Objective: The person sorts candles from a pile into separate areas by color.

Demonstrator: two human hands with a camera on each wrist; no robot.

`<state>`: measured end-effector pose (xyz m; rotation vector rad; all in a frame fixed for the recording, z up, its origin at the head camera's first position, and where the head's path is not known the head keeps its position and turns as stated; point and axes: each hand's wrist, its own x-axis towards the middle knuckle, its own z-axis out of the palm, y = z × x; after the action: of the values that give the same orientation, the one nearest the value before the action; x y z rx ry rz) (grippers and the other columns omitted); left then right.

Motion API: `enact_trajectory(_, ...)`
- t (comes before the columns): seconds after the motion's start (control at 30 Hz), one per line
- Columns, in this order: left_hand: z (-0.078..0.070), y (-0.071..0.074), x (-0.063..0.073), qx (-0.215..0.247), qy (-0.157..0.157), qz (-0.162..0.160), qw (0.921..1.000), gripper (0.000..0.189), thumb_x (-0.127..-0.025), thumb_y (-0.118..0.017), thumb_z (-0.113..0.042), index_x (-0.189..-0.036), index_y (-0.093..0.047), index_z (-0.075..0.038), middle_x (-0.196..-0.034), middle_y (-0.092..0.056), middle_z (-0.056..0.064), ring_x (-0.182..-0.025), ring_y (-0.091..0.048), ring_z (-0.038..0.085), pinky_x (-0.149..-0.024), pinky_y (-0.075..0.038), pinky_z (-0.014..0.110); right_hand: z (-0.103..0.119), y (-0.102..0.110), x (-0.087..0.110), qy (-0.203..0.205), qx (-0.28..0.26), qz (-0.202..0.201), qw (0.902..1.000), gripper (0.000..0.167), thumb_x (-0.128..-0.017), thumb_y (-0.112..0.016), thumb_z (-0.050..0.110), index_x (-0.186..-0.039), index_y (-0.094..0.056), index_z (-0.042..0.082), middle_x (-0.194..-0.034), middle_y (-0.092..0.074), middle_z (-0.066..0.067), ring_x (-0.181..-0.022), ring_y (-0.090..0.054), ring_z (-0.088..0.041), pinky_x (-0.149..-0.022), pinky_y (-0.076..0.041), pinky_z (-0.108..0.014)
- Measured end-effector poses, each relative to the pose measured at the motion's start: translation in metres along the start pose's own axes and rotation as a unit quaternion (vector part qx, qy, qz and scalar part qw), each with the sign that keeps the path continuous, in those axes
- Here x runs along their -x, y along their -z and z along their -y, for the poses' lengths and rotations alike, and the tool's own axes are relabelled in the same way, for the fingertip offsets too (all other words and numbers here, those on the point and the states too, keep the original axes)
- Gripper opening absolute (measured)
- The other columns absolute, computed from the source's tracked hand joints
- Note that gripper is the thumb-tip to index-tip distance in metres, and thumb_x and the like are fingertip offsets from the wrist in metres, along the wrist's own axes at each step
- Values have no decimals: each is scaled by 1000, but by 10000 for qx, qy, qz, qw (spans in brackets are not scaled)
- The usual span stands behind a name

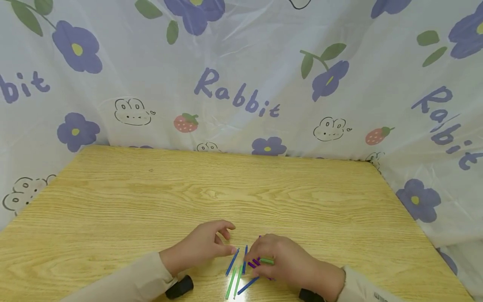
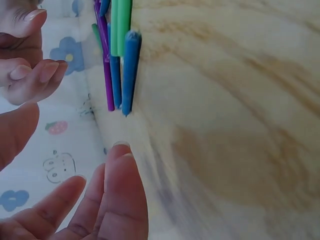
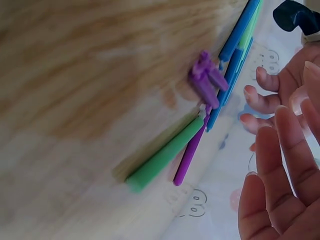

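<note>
Table (image 1: 188, 188) wood-grained, rabbit-print cloth (image 1: 241, 50) behind; left fingers (image 2: 125, 195) wide, right fingers (image 3: 270, 165) loosely parted near green stick (image 3: 166, 155).

On my head feed, my bare left hand (image 1: 205, 246) points toward two o'clock, relaxed; my bare right hand (image 1: 284, 256) points toward ten, loosely bent.

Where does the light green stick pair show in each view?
Head: light green sticks at bottom, near centre.
Left wrist: top edge, left of centre.
Right wrist: upper right; only a light green strip shows beside a blue stick.
Shared landmark: right hand, upper left in left wrist, lower right in right wrist.
</note>
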<state>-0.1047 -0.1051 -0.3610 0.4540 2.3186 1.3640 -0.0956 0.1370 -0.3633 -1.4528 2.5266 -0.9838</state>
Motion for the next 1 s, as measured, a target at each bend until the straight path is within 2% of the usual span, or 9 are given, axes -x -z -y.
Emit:
enact_trajectory(0.13,1,-4,-2,-156,-37,101,9998,54,-83,-76,-18,-127,-54,4,-102,-60,9,-84,-59,17,-68,-52,32,1,-2,0,96,208,49,9997,23,-79,-78,16,-100,-74,12,-94,-68,7,-90,-60,-1,-98,-47,-34)
enact_trajectory(0.23,1,-6,-3,-314,-84,142,9994,49,-82,-77,-16,-123,-57,3,-98,-61,7,-84,-58,18,-70,-51,32,1,-4,1,183,201,85,9996,21,-78,-79,16,-98,-74,11,-91,-68,6,-85,-59,0,-90,-50,-24)
enact_trajectory(0.37,1,-9,-5,-465,-178,153,9986,44,-81,-77,-13,-118,-59,3,-91,-60,3,-80,-56,16,-66,-48,28,2,-6,0,315,257,160,9990,19,-78,-78,16,-96,-75,10,-89,-68,5,-81,-58,-1,-78,-47,-12)
enact_trajectory(0.5,2,-11,-6,-572,-301,115,9978,40,-80,-77,-11,-113,-61,5,-83,-59,1,-72,-52,14,-60,-44,24,4,-8,-2,487,419,205,9977,18,-78,-78,17,-94,-75,11,-88,-67,7,-79,-56,0,-74,-44,-8)
enact_trajectory(0.73,1,-15,-8,-600,-149,184,9979,37,-79,-77,-5,-110,-61,6,-79,-56,0,-65,-49,14,-55,-40,22,6,-12,-3,618,531,403,9959,17,-77,-79,13,-93,-76,11,-91,-68,6,-84,-59,2,-74,-43,-5)
enact_trajectory(1.0,-1,-19,-9,-904,-186,178,9956,32,-77,-78,-2,-105,-64,4,-77,-54,1,-66,-48,15,-56,-40,24,7,-15,-3,604,845,705,9921,14,-77,-79,14,-91,-77,13,-91,-68,9,-85,-59,4,-76,-42,-3)
